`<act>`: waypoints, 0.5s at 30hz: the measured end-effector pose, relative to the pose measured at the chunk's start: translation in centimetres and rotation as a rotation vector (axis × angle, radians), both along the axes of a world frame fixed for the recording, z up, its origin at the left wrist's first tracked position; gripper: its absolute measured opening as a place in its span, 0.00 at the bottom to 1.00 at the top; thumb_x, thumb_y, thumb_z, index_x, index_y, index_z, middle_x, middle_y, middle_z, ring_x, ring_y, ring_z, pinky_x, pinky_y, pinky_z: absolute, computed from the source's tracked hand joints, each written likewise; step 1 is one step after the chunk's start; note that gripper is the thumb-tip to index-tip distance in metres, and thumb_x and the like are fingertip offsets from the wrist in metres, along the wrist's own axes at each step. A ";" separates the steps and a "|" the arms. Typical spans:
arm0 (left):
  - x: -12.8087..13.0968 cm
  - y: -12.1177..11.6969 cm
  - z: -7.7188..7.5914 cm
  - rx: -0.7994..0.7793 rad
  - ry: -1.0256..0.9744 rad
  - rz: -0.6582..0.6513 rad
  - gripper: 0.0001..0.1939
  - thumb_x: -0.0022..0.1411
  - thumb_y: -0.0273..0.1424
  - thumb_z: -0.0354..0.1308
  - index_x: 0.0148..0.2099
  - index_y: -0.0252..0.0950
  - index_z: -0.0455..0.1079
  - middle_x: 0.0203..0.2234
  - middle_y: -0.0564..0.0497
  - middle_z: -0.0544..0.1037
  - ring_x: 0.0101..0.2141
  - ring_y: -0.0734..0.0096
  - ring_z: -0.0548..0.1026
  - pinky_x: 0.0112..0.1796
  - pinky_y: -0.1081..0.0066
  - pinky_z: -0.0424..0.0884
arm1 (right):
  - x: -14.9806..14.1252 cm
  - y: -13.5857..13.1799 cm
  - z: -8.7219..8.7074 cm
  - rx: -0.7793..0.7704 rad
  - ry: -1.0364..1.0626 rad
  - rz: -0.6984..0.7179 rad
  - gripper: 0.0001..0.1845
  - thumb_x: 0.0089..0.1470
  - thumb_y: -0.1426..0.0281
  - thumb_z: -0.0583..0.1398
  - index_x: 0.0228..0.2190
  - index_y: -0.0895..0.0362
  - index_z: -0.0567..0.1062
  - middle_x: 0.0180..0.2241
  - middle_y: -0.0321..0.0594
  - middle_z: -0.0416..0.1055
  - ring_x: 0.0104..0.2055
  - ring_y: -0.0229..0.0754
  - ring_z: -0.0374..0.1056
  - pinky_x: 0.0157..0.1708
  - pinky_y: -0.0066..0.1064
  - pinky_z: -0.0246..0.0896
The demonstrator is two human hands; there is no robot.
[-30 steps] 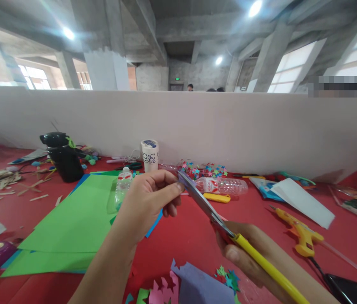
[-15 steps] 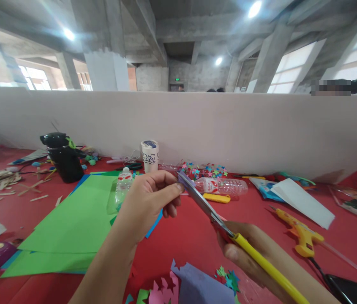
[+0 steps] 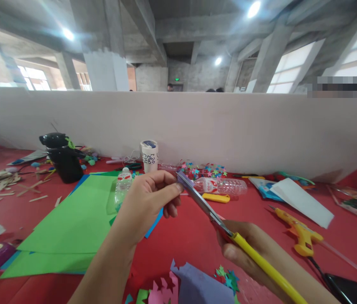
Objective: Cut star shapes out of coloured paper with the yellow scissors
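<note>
Pinched between the thumb and fingers of my left hand [image 3: 153,196] is a small piece of purple paper [image 3: 183,176], mostly hidden by the fingers and blades. My right hand [image 3: 244,249] grips yellow-handled scissors [image 3: 208,210], whose closed-looking blades point up and left and meet the paper at my left fingertips. Below both hands lie a larger purple sheet [image 3: 203,285] with a cut edge, jagged pink paper scraps [image 3: 165,291] and several small cut stars [image 3: 229,278].
Green sheets [image 3: 67,223] lie at left beside a black bottle [image 3: 62,158]. Behind my hands stand a white cup [image 3: 149,156], a clear bottle on its side [image 3: 222,185] and a yellow cutter [image 3: 216,198]. A yellow glue gun [image 3: 301,232] lies right. A white partition [image 3: 178,122] borders the table.
Hands, paper and scissors stay almost in place, with only a tiny shift of the scissors and the view. A distant head shows more above the partition.
</note>
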State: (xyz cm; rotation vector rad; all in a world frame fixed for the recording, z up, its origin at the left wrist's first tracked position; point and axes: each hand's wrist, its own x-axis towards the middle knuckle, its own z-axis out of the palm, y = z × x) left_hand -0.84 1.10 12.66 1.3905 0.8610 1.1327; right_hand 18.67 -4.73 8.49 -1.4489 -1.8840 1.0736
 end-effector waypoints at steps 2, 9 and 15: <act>-0.1 0.0 -0.1 0.054 0.025 0.020 0.06 0.52 0.28 0.57 0.24 0.34 0.67 0.14 0.57 0.70 0.15 0.80 0.67 0.18 0.78 0.63 | 0.1 0.0 0.2 -0.022 0.012 0.023 0.35 0.41 0.33 0.48 0.20 0.53 0.56 0.19 0.27 0.48 0.22 0.34 0.42 0.20 0.27 0.38; -0.1 0.1 -0.2 0.181 0.077 0.182 0.04 0.53 0.28 0.56 0.26 0.36 0.67 0.14 0.58 0.69 0.17 0.79 0.67 0.20 0.78 0.64 | 0.2 -0.2 0.8 -0.009 -0.008 -0.014 0.34 0.41 0.34 0.49 0.20 0.54 0.56 0.19 0.27 0.46 0.21 0.33 0.43 0.20 0.28 0.37; 0.4 -0.1 -0.4 0.127 0.022 0.086 0.03 0.52 0.26 0.56 0.27 0.35 0.68 0.14 0.58 0.69 0.16 0.80 0.68 0.19 0.79 0.64 | 0.7 -0.2 0.5 -0.020 0.084 0.027 0.33 0.42 0.35 0.51 0.21 0.54 0.58 0.19 0.27 0.48 0.18 0.32 0.45 0.17 0.26 0.38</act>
